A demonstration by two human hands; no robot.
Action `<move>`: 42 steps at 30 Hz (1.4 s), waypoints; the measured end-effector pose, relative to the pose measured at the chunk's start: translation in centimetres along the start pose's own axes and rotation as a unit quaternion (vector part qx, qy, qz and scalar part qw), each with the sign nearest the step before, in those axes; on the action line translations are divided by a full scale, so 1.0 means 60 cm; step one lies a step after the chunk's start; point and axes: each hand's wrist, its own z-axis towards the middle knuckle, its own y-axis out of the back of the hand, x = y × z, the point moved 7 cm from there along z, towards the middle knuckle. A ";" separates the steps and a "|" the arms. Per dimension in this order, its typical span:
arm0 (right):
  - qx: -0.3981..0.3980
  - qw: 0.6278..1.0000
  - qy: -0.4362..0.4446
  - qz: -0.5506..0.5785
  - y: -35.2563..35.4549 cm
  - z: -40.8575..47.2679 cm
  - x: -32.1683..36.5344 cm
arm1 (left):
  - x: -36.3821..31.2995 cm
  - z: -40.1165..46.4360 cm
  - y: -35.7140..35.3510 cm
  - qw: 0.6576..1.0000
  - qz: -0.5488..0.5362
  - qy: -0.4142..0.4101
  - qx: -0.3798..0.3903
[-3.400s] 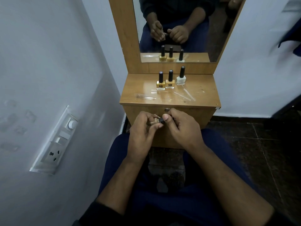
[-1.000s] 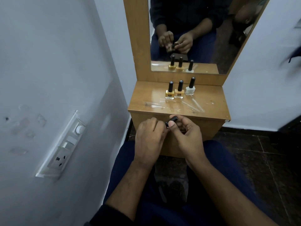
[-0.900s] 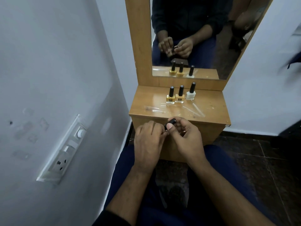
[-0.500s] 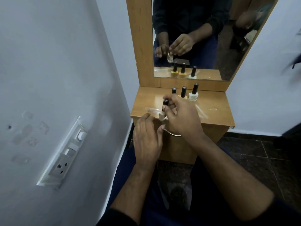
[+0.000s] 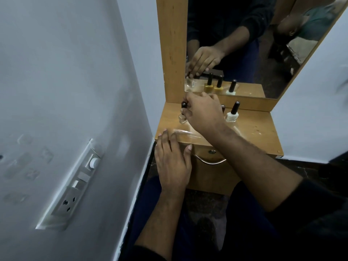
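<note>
A small pale nail polish bottle (image 5: 182,118) with a black cap stands at the back left of the wooden dressing table (image 5: 256,129). My right hand (image 5: 202,113) reaches over it and pinches its cap between thumb and fingers. My left hand (image 5: 172,161) lies flat with straight fingers at the table's front edge, fingertips touching a strip of clear plastic wrap (image 5: 185,133). A white polish bottle (image 5: 232,114) stands to the right of my right hand. The two yellow bottles are mostly hidden behind my right hand, only one black cap (image 5: 223,108) showing.
A wood-framed mirror (image 5: 244,44) rises behind the table and reflects the bottles and my hand. A drawer with a metal handle (image 5: 210,161) sits below the tabletop. A white wall with a switch panel (image 5: 75,185) closes in on the left. Dark tiled floor lies to the right.
My right hand has carried the capped bottle from in front of the drawer up onto the table's back left. My left hand let go and now lies flat at the table edge.
</note>
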 end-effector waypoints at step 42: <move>-0.041 0.998 -0.024 0.032 0.143 -0.112 -0.076 | -0.054 -0.037 0.022 0.989 -0.093 -0.113 0.007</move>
